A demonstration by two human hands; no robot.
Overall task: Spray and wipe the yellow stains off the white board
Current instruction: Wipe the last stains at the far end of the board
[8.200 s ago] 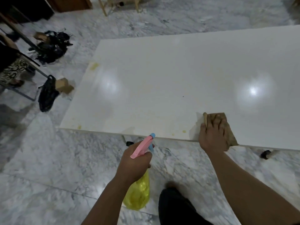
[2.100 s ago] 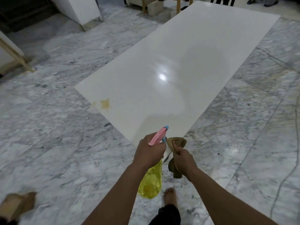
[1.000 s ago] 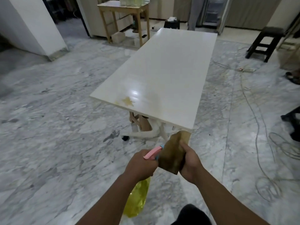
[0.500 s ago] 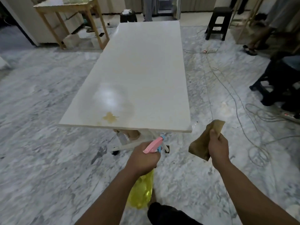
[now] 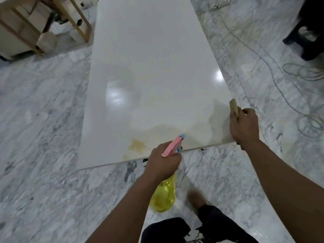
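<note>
I have closed in on the near end of the white board [image 5: 150,71], left hand [image 5: 162,163] gripping the spray bottle [image 5: 164,195] beside the yellow stain [image 5: 137,144], right hand [image 5: 244,126] pinching the cloth [image 5: 233,106], so spraying is due

head: worn, faces forward-down | near white board [image 5: 150,71] short edge | single view

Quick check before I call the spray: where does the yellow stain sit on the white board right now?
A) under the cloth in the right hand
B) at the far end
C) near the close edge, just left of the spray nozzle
C: the yellow stain lies by the white board's near edge, just left of the spray bottle's nozzle.
</note>
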